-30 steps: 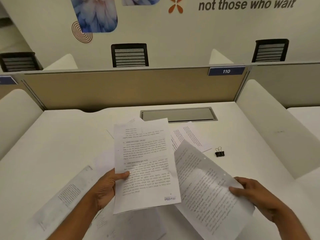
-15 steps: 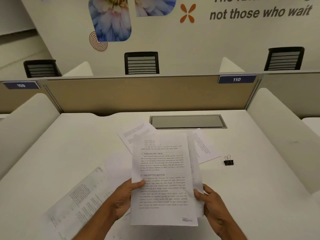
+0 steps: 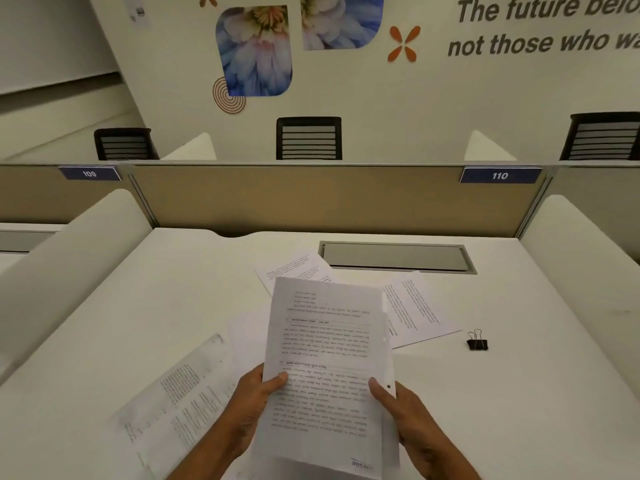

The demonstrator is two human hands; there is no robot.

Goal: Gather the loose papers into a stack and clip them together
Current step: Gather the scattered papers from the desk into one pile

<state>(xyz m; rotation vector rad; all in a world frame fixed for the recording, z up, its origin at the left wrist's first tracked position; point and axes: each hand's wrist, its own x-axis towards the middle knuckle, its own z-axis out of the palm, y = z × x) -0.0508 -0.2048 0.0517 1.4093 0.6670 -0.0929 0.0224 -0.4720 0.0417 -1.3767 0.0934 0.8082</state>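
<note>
I hold a small stack of printed papers (image 3: 325, 341) upright above the white desk (image 3: 173, 299). My left hand (image 3: 247, 410) grips its left edge and my right hand (image 3: 405, 414) grips its right edge, thumbs on the front sheet. Loose sheets lie flat on the desk: one at the lower left (image 3: 180, 393), one behind the stack (image 3: 294, 271), one to the right (image 3: 415, 310), and a pale one (image 3: 247, 337) partly hidden under the stack. A black binder clip (image 3: 477, 342) stands on the desk to the right, apart from both hands.
A grey cable flap (image 3: 394, 256) is set into the desk at the back. A tan partition (image 3: 311, 199) closes the far edge, with white side dividers left (image 3: 69, 258) and right (image 3: 581, 244). Black chairs stand beyond it.
One second ago my right hand held a separate sheet off to the right. That sheet has been brought behind the left hand's sheet, and both hands now hold them together as one stack.
</note>
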